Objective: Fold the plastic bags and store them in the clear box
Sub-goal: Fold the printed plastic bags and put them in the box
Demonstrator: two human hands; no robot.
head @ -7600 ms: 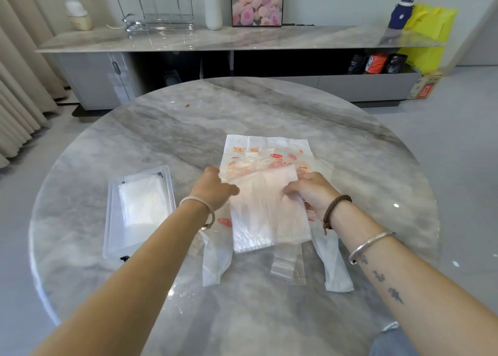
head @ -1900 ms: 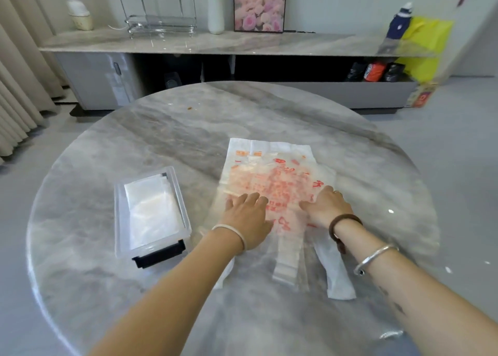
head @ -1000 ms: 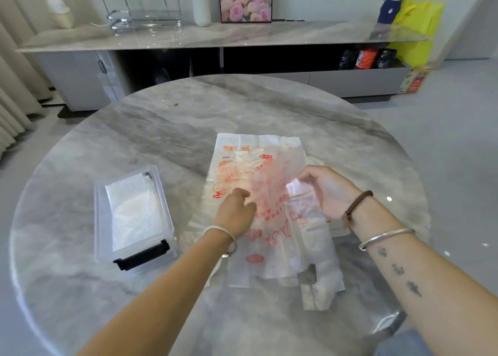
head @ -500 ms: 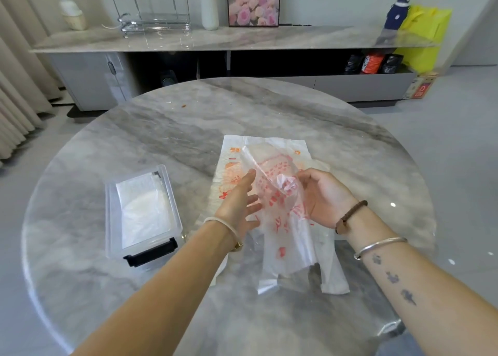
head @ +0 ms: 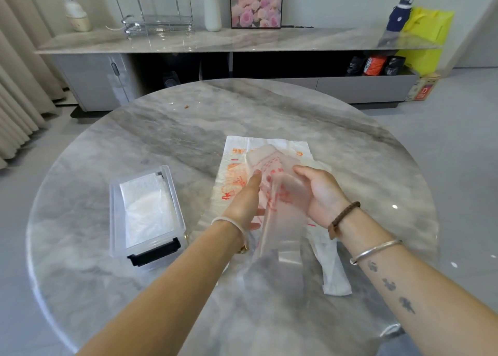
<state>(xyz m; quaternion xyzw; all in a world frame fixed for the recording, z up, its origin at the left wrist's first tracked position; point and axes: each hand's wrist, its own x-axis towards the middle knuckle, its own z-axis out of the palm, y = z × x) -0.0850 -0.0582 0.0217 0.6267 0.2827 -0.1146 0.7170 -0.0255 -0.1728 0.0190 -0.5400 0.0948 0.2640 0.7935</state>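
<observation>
A clear box (head: 114, 221) stands on the round marble desk (head: 134, 145), with its black latch at the end nearest the person. A folded whitish bag (head: 147, 210) lies flat inside it. To the right of the box and well apart from it, a white bag with orange print (head: 234, 172) lies spread on the desk. Its handles trail toward the person on the side away from the box.

Above that flat bag, also to the right of the box, a translucent bag with red print (head: 280, 215) hangs raised between the two hands. It is blurred, and whether its lower end touches the desk cannot be told.

The left hand (head: 246, 202), the one nearer the box, has its fingers straight and together, set edge-on against the side of the hanging bag. The right hand (head: 323, 194), farther from the box, turns its palm toward the bag with the thumb stretched out. Its fingers are veiled behind the plastic, so whether they pinch it cannot be told.
</observation>
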